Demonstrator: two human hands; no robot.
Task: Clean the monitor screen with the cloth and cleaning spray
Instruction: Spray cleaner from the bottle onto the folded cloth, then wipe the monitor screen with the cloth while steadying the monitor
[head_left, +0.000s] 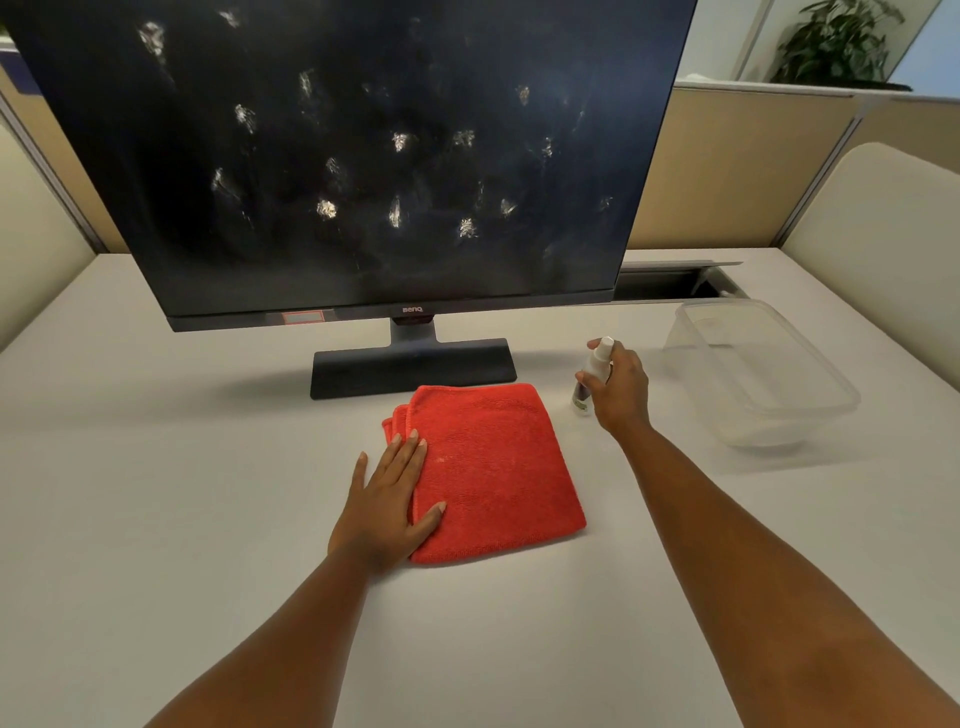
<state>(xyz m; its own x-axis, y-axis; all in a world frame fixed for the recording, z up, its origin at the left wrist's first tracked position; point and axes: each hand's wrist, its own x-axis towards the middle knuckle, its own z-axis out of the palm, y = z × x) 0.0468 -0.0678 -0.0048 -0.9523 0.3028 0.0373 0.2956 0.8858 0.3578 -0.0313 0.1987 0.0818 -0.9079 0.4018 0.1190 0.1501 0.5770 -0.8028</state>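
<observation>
A dark monitor screen (353, 156) stands on a pale desk (182, 467), dotted all over with whitish smudges. Just in front of its stand (413, 366) lies a folded red cloth (493, 467) — the left hand (387, 499) rests flat on the cloth's left edge, fingers straight. To the right of the cloth, the right hand (618, 389) grips a small spray bottle (592, 374) with a white nozzle, its base on or just above the desk — which one is unclear. Further right sits a clear plastic tub (826, 384), and a potted plant (836, 47) shows behind the partition.
</observation>
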